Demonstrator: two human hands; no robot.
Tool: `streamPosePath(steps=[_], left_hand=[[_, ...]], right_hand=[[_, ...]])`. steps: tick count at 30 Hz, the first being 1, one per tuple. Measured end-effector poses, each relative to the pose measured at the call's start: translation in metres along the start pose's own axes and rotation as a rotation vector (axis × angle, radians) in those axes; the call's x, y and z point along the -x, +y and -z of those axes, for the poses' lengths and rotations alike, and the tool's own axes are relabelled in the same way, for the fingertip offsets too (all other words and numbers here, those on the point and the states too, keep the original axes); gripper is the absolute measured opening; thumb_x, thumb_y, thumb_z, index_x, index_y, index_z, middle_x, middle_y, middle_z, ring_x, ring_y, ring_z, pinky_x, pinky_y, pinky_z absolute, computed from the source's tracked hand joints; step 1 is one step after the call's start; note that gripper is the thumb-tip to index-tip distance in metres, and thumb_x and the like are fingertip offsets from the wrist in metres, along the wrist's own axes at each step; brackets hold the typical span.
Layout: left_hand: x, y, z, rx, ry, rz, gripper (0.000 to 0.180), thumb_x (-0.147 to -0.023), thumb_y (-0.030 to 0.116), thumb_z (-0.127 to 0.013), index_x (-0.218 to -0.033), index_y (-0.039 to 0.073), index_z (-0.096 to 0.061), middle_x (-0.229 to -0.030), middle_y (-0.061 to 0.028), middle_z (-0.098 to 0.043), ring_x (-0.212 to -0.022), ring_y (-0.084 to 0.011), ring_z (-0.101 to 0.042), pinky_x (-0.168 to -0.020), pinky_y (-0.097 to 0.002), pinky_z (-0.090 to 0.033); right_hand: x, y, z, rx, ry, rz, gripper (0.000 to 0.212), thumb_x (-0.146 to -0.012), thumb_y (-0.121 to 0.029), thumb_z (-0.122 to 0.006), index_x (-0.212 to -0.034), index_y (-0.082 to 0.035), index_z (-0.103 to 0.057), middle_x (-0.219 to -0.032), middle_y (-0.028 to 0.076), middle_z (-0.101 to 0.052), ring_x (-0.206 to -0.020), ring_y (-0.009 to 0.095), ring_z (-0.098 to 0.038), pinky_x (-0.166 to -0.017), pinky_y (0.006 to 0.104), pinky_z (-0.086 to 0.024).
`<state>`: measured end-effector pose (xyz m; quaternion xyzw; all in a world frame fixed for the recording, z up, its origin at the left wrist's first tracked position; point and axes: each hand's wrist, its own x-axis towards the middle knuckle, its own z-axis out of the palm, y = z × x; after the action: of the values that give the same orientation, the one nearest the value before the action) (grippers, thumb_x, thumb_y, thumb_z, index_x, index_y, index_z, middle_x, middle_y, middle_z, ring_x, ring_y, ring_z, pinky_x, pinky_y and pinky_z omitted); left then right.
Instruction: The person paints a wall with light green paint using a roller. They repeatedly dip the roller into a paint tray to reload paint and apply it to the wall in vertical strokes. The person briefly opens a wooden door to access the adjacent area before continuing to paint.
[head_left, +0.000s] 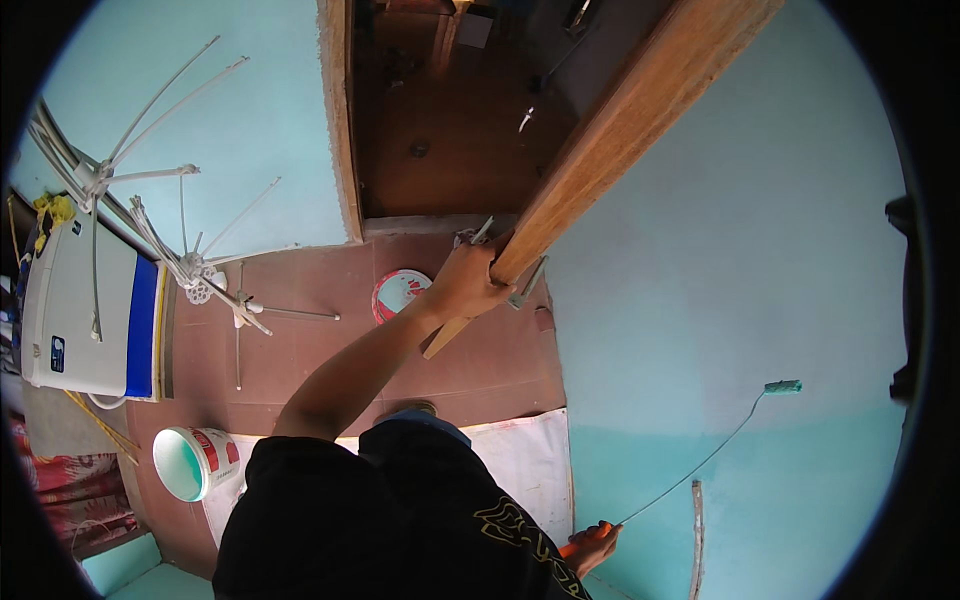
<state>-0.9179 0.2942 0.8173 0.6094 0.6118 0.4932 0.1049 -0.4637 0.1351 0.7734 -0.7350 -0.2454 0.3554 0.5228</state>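
My right hand (593, 548), low at the right, is closed round the orange handle (570, 549) of a paint roller. From there its thin bent wire runs up to the small green roller head (783, 387), which lies at the turquoise wall (740, 300), above a darker green band (800, 455). My left hand (470, 280) stretches forward with its fingers wrapped on the wooden door frame (620, 145). A short pointed piece of wood (444, 340) shows just below that hand; whether it joins the frame is hidden.
A white and red bucket (215, 455), turquoise inside, is at the lower left. A red-rimmed round lid or tub (402, 290) sits near the doorway. Metal rack arms (190, 265) jut out beside a white-and-blue appliance (85, 300). A white sheet (525, 455) covers floor; a stick (697, 540) stands against the wall.
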Motion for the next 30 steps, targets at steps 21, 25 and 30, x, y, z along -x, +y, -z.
streamPosePath(steps=[21, 25, 30], left_hand=[[0.021, 0.036, -0.047, 0.061, 0.067, 0.252, 0.075, -0.071, 0.002, -0.063, -0.142, -0.006, -0.037, -0.119, -0.0285, -0.061, -0.095, -0.0396, -0.067, -0.080, -0.0446, -0.056], [0.021, 0.036, -0.052, 0.072, 0.158, 0.137, 0.073, -0.071, -0.001, -0.060, -0.141, -0.009, -0.037, -0.130, -0.0307, -0.054, -0.106, -0.0417, -0.063, -0.088, -0.0435, -0.054], [0.022, 0.033, -0.039, 0.090, 0.125, 0.153, 0.073, -0.071, -0.002, -0.060, -0.141, -0.008, -0.038, -0.131, -0.0292, -0.054, -0.110, -0.0412, -0.062, -0.092, -0.0425, -0.052]], right_hand=[[0.003, -0.009, -0.003, -0.017, -0.090, -0.160, 0.054, -0.102, -0.048, -0.042, -0.086, 0.001, -0.059, -0.056, 0.001, -0.038, -0.048, 0.014, -0.032, -0.047, 0.0352, -0.029], [-0.002, -0.020, -0.011, 0.012, -0.059, -0.093, 0.054, -0.103, -0.048, -0.040, -0.085, -0.001, -0.060, -0.057, 0.003, -0.042, -0.049, 0.016, -0.037, -0.048, 0.0352, -0.033], [0.008, -0.029, -0.019, 0.025, -0.073, -0.106, 0.051, -0.103, -0.046, -0.039, -0.085, -0.003, -0.057, -0.059, 0.003, -0.045, -0.050, 0.017, -0.038, -0.051, 0.0372, -0.037]])
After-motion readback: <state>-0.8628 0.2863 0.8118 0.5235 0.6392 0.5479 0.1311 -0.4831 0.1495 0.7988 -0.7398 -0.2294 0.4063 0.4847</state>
